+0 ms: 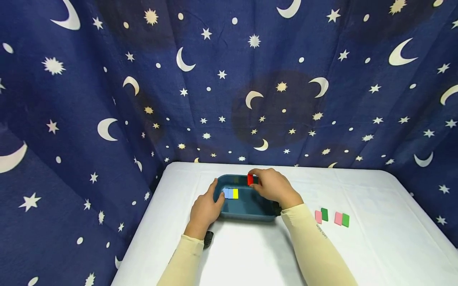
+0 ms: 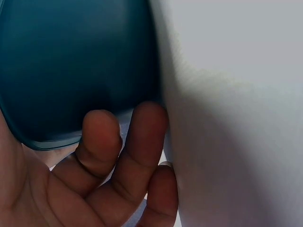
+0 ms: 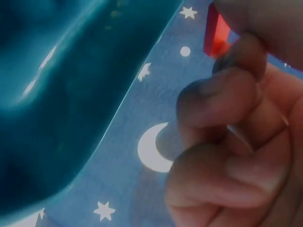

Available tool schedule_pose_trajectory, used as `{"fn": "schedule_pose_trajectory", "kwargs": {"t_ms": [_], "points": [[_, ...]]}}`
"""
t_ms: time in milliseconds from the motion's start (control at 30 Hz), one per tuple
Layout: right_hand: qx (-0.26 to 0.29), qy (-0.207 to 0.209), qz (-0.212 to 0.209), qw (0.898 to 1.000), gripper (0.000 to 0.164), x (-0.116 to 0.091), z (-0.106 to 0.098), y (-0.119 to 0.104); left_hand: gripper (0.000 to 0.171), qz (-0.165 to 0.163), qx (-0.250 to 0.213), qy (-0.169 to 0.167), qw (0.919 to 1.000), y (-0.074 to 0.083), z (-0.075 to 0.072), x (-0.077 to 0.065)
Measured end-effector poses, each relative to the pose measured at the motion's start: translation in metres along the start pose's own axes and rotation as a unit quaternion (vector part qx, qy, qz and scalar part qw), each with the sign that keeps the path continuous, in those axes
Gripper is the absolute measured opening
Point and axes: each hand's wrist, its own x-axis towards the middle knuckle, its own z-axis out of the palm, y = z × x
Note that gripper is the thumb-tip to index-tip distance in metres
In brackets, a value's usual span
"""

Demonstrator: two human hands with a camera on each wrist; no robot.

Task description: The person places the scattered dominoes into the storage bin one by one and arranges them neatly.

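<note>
A dark teal plastic tray (image 1: pixel 247 216) stands on the white table. At its left end my left hand (image 1: pixel 206 208) grips the wall, thumb over the rim; in the left wrist view the curled fingers (image 2: pixel 147 127) touch the tray's outside (image 2: pixel 80 61). My right hand (image 1: pixel 273 186) pinches a small red block (image 1: pixel 250 179) between thumb and fingers, above the tray's far side. The right wrist view shows the red block (image 3: pixel 216 30) partly covered by fingertips. Inside the tray, light blue blocks (image 1: pixel 228 193) lie beside a yellow block (image 1: pixel 235 193).
Right of the tray, a pink block (image 1: pixel 318 217) and a green block (image 1: pixel 324 214) lie together on the white tablecloth (image 1: pixel 386 246). Another pink block (image 1: pixel 338 218) touches another green block (image 1: pixel 345 220). A dark blue curtain (image 1: pixel 222 99) with moons and stars hangs behind and beside the table.
</note>
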Motion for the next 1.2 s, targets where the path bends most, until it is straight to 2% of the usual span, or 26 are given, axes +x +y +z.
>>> {"fn": "schedule_pose_trajectory", "kwargs": {"t_ms": [133,300,467,733,900,1200], "points": [[-0.004,-0.008,-0.028,1.0,0.041,0.01,0.006,-0.007,0.067,0.005,0.0,0.007,1.0,-0.001,0.001,0.0],[-0.006,-0.017,-0.049,0.999,0.041,0.019,0.016,-0.013,0.066,0.006,-0.003,0.007,1.0,0.0,0.002,0.0],[-0.022,-0.038,-0.04,0.998,0.044,0.026,0.028,-0.015,0.067,0.002,-0.004,-0.009,0.9999,0.001,0.001,0.0],[-0.05,-0.078,-0.012,0.996,0.034,0.04,0.041,-0.016,0.066,0.003,0.001,-0.003,1.0,-0.001,-0.002,0.002],[-0.048,-0.093,0.002,0.995,0.038,0.042,0.047,-0.013,0.066,0.004,0.0,-0.003,1.0,0.0,-0.004,0.003],[-0.044,-0.092,0.011,0.995,0.036,0.039,0.054,-0.007,0.066,0.007,0.002,0.0,1.0,-0.001,-0.003,0.002]]}}
